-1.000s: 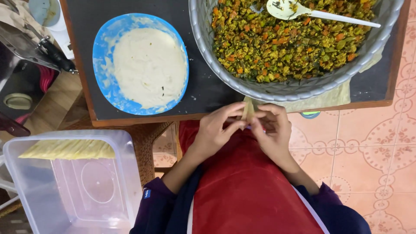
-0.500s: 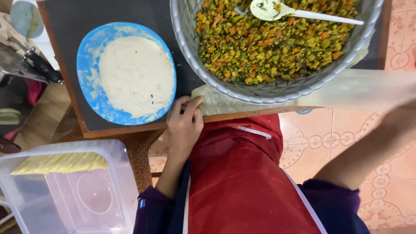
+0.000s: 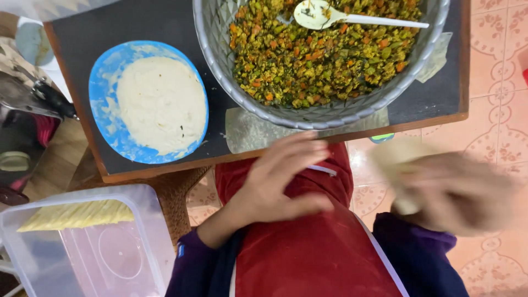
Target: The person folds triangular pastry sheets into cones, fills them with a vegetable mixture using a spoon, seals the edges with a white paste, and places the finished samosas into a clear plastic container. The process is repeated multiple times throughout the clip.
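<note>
The left hand (image 3: pixel 280 179) hangs over the person's lap, just below the near edge of the dark worktop (image 3: pixel 137 25), fingers spread wide and empty, its grip holding nothing. Its fingertips lie close to a thin, pale pastry sheet (image 3: pixel 250 132) that rests flat on the worktop edge, partly tucked under the grey metal bowl (image 3: pixel 212 49). The right hand (image 3: pixel 456 192) is off to the side over the tiled floor (image 3: pixel 495 82), badly blurred; it closes around a pale folded wrapper (image 3: pixel 393 159), though how tight that grip is cannot be told. The bowl holds a chopped filling (image 3: pixel 319 60) of green, orange and yellow bits, with a pale plastic spoon (image 3: pixel 330 16) lying in it. Beside the bowl sits a blue plate (image 3: pixel 102 110) carrying white paste (image 3: pixel 159 104). Lower down, apart from the worktop, a clear plastic box (image 3: pixel 110 258) holds a row of folded pale pastries (image 3: pixel 77 214) along its far side. A red apron (image 3: pixel 308 253) covers the lap.
</note>
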